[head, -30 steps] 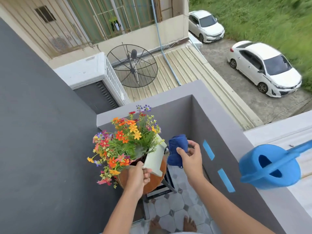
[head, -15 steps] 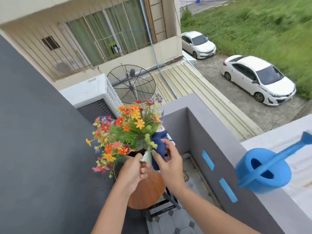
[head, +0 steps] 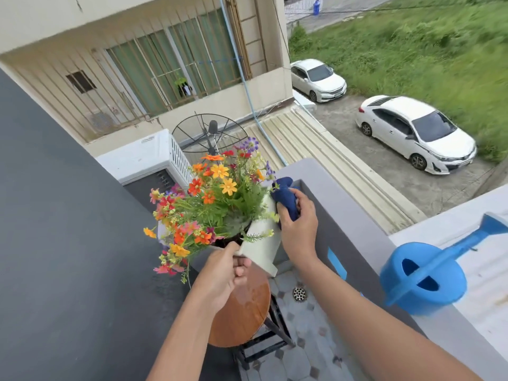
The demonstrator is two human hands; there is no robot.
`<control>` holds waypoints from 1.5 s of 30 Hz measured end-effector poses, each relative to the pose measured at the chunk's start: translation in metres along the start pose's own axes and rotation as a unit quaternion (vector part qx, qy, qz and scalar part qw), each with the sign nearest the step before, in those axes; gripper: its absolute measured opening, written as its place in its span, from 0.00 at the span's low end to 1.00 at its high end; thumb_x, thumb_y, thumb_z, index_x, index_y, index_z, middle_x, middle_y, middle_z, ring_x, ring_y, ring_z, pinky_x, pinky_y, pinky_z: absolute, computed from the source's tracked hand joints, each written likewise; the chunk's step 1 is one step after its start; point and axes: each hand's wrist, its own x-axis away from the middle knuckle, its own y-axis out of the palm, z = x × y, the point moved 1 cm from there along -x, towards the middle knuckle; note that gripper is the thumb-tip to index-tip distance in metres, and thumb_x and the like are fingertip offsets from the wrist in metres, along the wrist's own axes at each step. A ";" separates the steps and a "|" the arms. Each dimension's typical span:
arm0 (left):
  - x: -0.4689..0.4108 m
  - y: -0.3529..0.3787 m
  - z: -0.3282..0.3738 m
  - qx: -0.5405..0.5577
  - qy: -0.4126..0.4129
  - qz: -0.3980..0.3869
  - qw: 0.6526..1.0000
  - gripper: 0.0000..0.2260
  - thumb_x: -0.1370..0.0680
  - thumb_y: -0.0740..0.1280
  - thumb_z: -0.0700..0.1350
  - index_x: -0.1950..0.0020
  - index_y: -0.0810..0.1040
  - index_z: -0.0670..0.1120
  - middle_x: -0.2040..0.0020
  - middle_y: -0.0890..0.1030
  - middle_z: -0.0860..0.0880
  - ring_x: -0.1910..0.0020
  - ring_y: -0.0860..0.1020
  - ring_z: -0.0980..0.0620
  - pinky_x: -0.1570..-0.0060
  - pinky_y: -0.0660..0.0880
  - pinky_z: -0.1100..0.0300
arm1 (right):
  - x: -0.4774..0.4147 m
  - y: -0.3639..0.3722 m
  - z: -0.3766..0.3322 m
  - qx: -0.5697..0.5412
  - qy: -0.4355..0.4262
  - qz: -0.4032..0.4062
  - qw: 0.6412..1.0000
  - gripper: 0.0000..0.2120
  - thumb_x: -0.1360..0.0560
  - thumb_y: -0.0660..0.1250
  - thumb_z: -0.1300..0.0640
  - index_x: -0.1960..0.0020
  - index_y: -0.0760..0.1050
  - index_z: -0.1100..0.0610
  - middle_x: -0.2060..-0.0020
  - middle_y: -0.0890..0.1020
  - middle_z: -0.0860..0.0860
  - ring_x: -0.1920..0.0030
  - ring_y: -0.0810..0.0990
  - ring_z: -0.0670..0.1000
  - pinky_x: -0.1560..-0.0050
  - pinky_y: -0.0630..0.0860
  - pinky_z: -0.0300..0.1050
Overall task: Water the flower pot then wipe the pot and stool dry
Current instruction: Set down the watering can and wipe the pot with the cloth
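A white square flower pot (head: 262, 244) full of orange, red and purple flowers (head: 211, 199) is lifted and tilted above a round wooden stool (head: 244, 312). My left hand (head: 222, 273) grips the pot's near rim. My right hand (head: 298, 226) holds a dark blue cloth (head: 286, 198) against the pot's right side, near its upper edge. Wet patches shine on the stool's brown seat. The stool's black legs show below it.
A blue watering can (head: 423, 279) stands on the grey balcony ledge (head: 354, 215) at the right. A dark grey wall (head: 63, 243) closes the left side. A floor drain (head: 299, 294) sits in the tiled floor beside the stool. Cars and a roof lie far below.
The pot has been raised higher off the stool. My right hand has brought the blue cloth from beside the pot onto its right side and up toward the rim.
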 end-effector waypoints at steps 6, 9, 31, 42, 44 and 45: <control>0.005 0.000 0.013 -0.021 0.025 -0.002 0.999 0.06 0.21 0.58 0.40 0.58 0.66 0.43 0.69 0.73 0.46 0.76 0.63 0.55 0.76 0.58 0.61 | 0.012 -0.012 0.015 0.011 0.065 0.040 0.997 0.17 0.23 0.70 0.53 0.35 0.74 0.49 0.48 0.78 0.55 0.53 0.78 0.49 0.53 0.76 0.40; 0.006 0.006 0.019 0.014 0.041 0.003 0.999 0.08 0.20 0.58 0.41 0.59 0.65 0.44 0.71 0.73 0.46 0.77 0.63 0.55 0.77 0.58 0.63 | 0.043 -0.004 0.015 0.001 0.066 0.009 0.998 0.18 0.25 0.70 0.51 0.36 0.72 0.47 0.52 0.79 0.54 0.54 0.78 0.54 0.52 0.78 0.53; 0.028 0.008 0.011 -0.065 0.094 0.016 0.993 0.08 0.20 0.56 0.42 0.59 0.67 0.45 0.69 0.72 0.47 0.74 0.61 0.55 0.73 0.56 0.60 | -0.004 -0.005 -0.053 -0.050 0.024 0.000 0.998 0.21 0.29 0.66 0.51 0.35 0.74 0.47 0.49 0.82 0.52 0.54 0.77 0.52 0.52 0.76 0.51; 0.012 -0.011 0.023 0.078 0.073 0.019 0.994 0.09 0.20 0.57 0.44 0.59 0.69 0.44 0.75 0.73 0.49 0.81 0.62 0.58 0.82 0.58 0.66 | 0.086 0.005 -0.036 0.025 -0.151 -0.151 0.977 0.23 0.26 0.66 0.66 0.31 0.75 0.55 0.48 0.75 0.50 0.48 0.75 0.43 0.47 0.69 0.33; 0.013 -0.013 0.023 0.093 0.063 0.007 0.994 0.09 0.19 0.57 0.44 0.58 0.69 0.44 0.74 0.72 0.50 0.81 0.62 0.58 0.82 0.57 0.66 | 0.092 -0.001 -0.024 0.067 -0.195 -0.162 0.965 0.24 0.26 0.66 0.67 0.32 0.76 0.55 0.47 0.73 0.51 0.46 0.74 0.45 0.45 0.69 0.34; 0.014 -0.013 0.023 0.096 0.061 0.006 0.993 0.08 0.19 0.56 0.44 0.56 0.69 0.44 0.73 0.71 0.50 0.81 0.62 0.58 0.82 0.57 0.66 | 0.094 -0.004 -0.018 0.083 -0.209 -0.155 0.962 0.23 0.26 0.66 0.67 0.33 0.76 0.54 0.47 0.72 0.51 0.45 0.74 0.46 0.45 0.69 0.34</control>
